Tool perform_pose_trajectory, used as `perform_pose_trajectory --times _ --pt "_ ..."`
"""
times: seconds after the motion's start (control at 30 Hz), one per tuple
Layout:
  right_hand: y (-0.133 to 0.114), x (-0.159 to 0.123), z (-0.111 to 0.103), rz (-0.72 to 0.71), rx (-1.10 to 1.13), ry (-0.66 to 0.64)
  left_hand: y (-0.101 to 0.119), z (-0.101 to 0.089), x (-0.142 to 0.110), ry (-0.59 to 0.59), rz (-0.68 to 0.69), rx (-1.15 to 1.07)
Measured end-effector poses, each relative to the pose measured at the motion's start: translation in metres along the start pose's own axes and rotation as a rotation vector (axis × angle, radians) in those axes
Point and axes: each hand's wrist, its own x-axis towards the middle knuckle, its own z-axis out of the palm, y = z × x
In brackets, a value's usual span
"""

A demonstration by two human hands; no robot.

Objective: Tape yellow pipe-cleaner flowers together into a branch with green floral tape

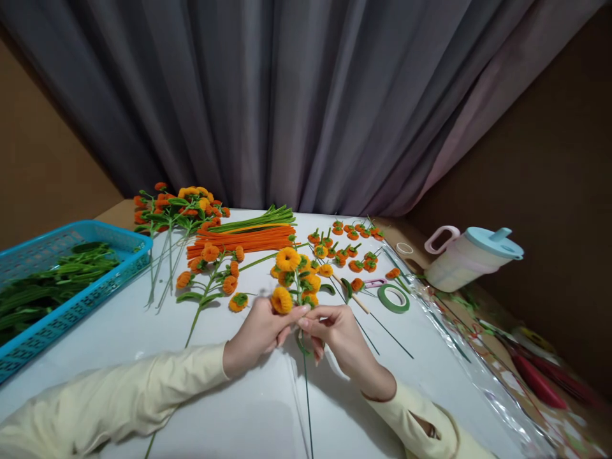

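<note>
Between my two hands is a yellow pipe-cleaner flower stem [308, 389] with several fluffy yellow blooms at its top and a thin dark green wire running down toward me. My left hand [261, 331] pinches it just under the lowest blooms, thumb and fingers closed. Right against it, my right hand [337, 335] has thumb and forefinger pressed together on the same stem. A bit of light green, perhaps tape or a leaf, shows below the fingers; what exactly they press is hidden. An orange flower stem [205, 296] lies left of my hands, beside a loose orange bloom [238, 302].
Left stands a blue basket [143, 245] of green leaves. Behind are finished flower stems [179, 210] and orange pipe cleaners [248, 239]. To the right lie small orange blooms [356, 266], green tape [393, 298], a tumbler [471, 258] and red-handled pliers [538, 379].
</note>
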Motion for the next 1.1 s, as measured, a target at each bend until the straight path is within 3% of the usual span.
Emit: perform_pose_trajectory --times 0.07,0.17,0.43,0.63,0.9,1.1 --pt "0.001 -0.001 0.003 -0.011 -0.057 0.034 0.002 0.003 -0.005 -0.013 -0.132 -0.196" --pt "0.003 -0.002 0.008 -0.056 -0.121 0.077 0.002 0.005 -0.012 -0.040 -0.214 -0.447" --pt "0.005 -0.009 0.017 -0.123 -0.098 0.151 0.005 0.006 -0.011 -0.083 -0.221 -0.662" --pt "0.005 -0.004 0.011 -0.025 0.060 0.042 0.006 0.000 -0.008 -0.194 -0.236 -0.702" --pt "0.003 0.005 -0.004 0.127 0.261 -0.262 -0.001 -0.008 0.001 -0.357 -0.253 -0.669" --pt "0.001 0.002 0.002 0.144 0.422 -0.325 -0.007 -0.015 0.007 -0.477 -0.262 -0.607"
